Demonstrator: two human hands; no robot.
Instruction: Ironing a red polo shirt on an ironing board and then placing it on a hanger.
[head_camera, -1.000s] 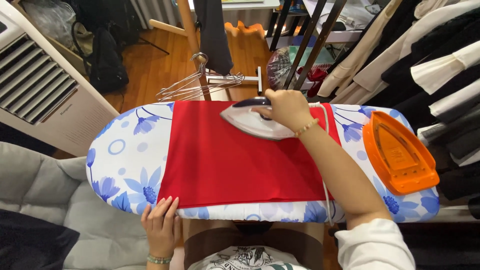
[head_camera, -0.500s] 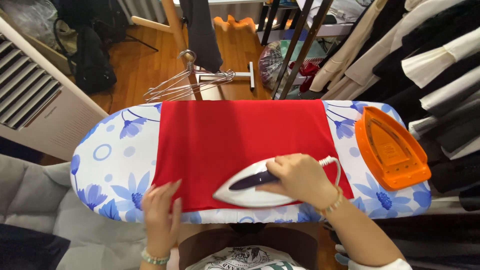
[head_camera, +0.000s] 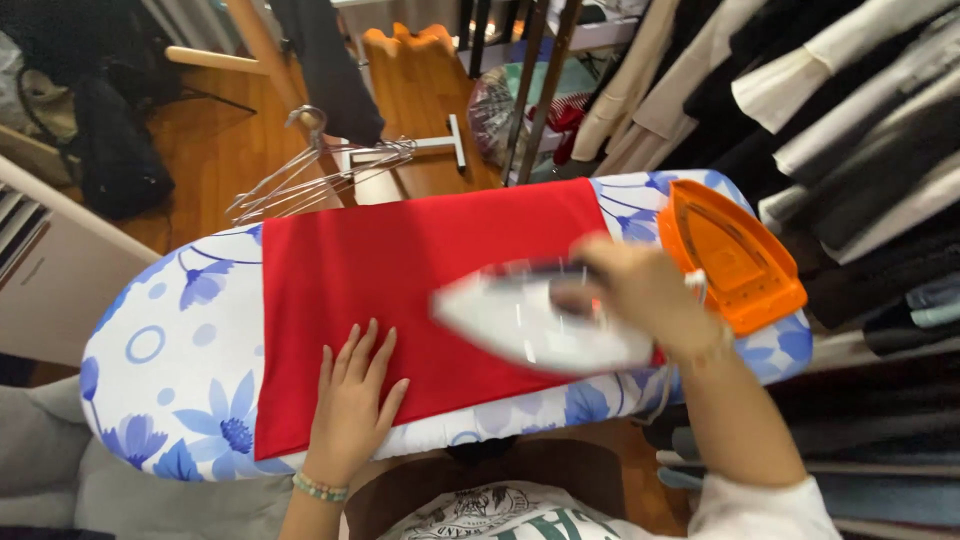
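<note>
Two hands: our left hand (head_camera: 352, 400) lies flat, fingers spread, on the red cloth (head_camera: 400, 290); right hand (head_camera: 640, 295) grips the iron (head_camera: 540, 320).
Iron position: blurred, over cloth's right end, near the orange rest (head_camera: 730, 255).
Risk: we judge iron could burn left fingers if it sweeps toward them.

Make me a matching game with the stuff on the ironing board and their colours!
Things:
1. cloth
2. iron
3. iron rest
4. ironing board cover

Colours:
a. orange
b. white with blue flowers
c. red
d. white with a dark handle

Pairs: 1-c, 2-d, 3-a, 4-b

The left hand lies flat on the cloth; the right hand grips the iron.
</note>
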